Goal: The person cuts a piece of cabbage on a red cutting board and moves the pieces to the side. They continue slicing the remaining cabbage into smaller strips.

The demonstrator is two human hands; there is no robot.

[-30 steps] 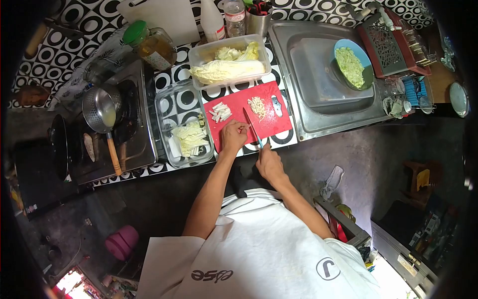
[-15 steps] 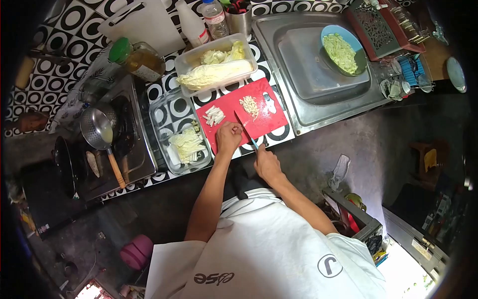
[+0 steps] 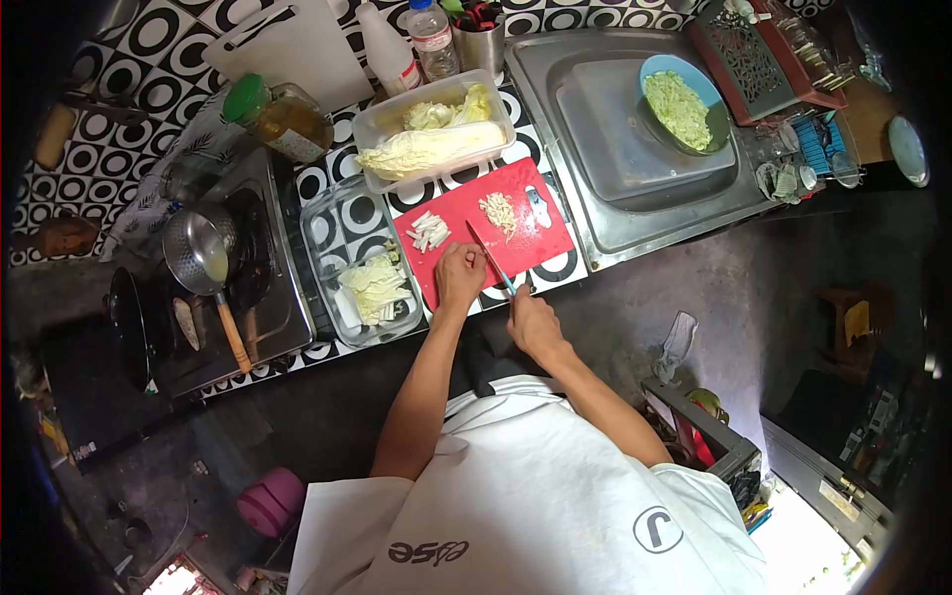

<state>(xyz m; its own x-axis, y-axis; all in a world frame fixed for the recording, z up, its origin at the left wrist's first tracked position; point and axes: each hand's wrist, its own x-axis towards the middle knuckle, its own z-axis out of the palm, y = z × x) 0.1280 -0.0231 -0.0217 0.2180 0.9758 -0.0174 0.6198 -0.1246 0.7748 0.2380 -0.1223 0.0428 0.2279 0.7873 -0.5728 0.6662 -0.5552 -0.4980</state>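
My right hand (image 3: 534, 322) is wrapped round the handle of a knife (image 3: 491, 254), whose blade points away from me over the red cutting board (image 3: 543, 243). Beside the blade, my left hand (image 3: 461, 275) rests on the board with its fingers curled down. Whatever lies under those fingertips is hidden. White cabbage strips (image 3: 429, 232) form a small pile on the board's left part. To the right of the blade sits a heap of finely chopped pale pieces (image 3: 498, 212).
Left of the board, a clear container (image 3: 342, 332) holds cabbage leaves. Behind it, a plastic tub (image 3: 506, 119) contains more cabbage. A blue bowl (image 3: 650, 67) of shredded greens stands in the sink area (image 3: 580, 213). A ladle-like pan (image 3: 193, 253) is on the stove (image 3: 283, 288).
The hands and knife hold nearly the same place. The whole view has shifted very slightly; the piles on the board look unchanged.
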